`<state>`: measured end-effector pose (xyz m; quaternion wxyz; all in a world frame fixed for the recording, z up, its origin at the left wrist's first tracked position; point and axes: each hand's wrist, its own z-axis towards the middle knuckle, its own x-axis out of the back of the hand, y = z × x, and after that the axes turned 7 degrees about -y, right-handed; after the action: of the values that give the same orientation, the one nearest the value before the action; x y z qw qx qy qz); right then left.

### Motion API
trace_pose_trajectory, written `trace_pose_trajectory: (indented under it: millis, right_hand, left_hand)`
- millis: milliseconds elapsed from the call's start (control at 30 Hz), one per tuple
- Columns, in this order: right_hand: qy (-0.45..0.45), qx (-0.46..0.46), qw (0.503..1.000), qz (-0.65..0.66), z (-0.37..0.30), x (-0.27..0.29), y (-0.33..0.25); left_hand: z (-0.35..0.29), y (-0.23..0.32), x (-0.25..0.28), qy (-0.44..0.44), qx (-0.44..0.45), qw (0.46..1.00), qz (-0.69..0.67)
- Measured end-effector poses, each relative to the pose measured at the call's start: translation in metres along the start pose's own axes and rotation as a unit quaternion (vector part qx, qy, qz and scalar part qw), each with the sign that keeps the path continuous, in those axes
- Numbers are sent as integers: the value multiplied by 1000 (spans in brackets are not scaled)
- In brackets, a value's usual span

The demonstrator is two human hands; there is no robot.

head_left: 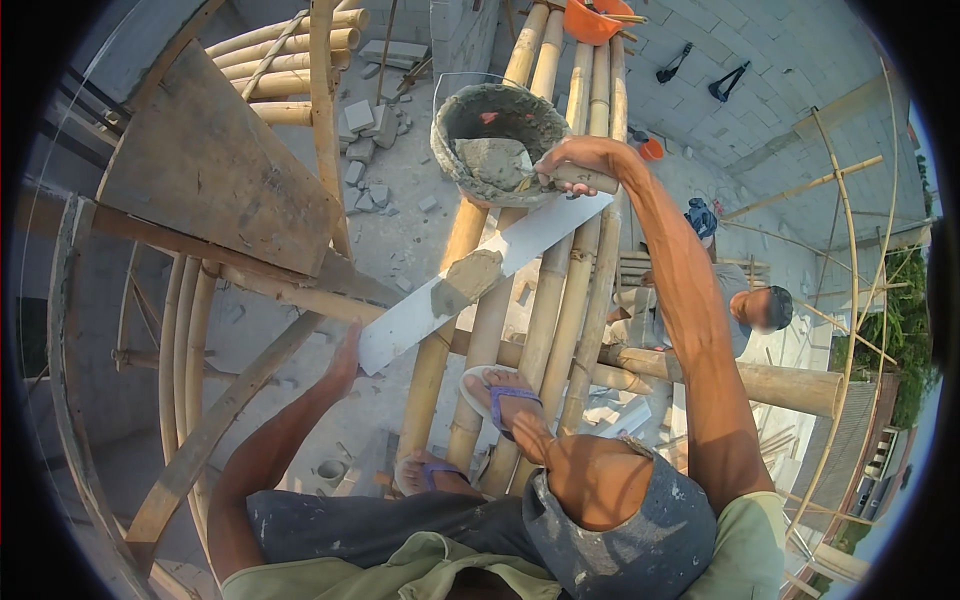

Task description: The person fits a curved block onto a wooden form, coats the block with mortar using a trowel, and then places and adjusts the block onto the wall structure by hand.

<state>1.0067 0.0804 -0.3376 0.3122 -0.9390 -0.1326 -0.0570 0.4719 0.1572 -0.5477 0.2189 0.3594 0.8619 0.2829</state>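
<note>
A long, flat white board (398, 336) slants up to the right in front of me, with a patch of wet grey mortar (468, 277) near its middle. Its lower left end is in the grip of my left hand (343, 362), whose fingers are partly hidden at the edge. My right hand (580, 160) is closed round the wooden handle of a trowel (592, 179) at the bucket's right rim. The trowel's blade reaches into the mortar-crusted bucket (447, 165), which holds a mound of mortar (490, 160). The board's upper right end lies just below that hand.
I am on bamboo poles (548, 330) laid side by side, above a floor with broken blocks (372, 130). A wooden panel (215, 170) stands at left. An orange bucket (592, 22) sits at the far end. Another person (715, 300) is below right, near bamboo scaffolding (848, 210).
</note>
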Motion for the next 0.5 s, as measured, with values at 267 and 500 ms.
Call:
trace_pose_trajectory:
  millis: [267, 500]
  right_hand:
    - [76, 318, 919, 218, -99, -88, 93]
    - [273, 193, 914, 229, -94, -167, 196]
  left_hand:
    - [3, -3, 1, 18, -12, 1000, 14]
    - [-1, -1, 3, 5, -9, 1000, 27]
